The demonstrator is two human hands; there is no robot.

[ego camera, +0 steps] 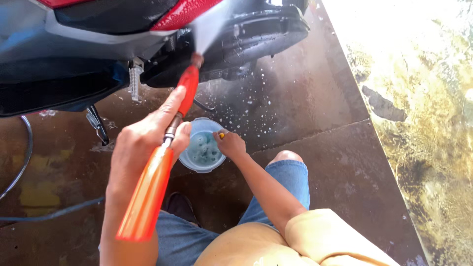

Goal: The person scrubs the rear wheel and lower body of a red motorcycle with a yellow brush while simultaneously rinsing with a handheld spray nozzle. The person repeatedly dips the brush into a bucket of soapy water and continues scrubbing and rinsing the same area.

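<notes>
**Rinsing the scooter's underside while reaching into the bucket**

The left hand (143, 140) was clenched around the orange spray lance (162, 162), index finger laid along the barrel, with the nozzle (197, 60) close under the scooter's (148, 29) black lower bodywork and a fan of water striking the panel above it. The right hand (229, 144) was closed on a small yellow-tipped object, too small to identify, at the rim of the pale blue bucket (189, 165) of sudsy water, which stood on the wet brown floor (305, 108) just in front of the person's knee (287, 157).

Doing this step well seemed to call for keeping the nozzle near the surface and angled upward, so that the jet swept dirt out from under the body instead of splashing back. A one-handed hold on a long lance is likely to wander, so a firm wrist mattered. The black hose (22, 162) lay looped on the floor to the left, well apart from the bucket; it was worth minding underfoot.
</notes>
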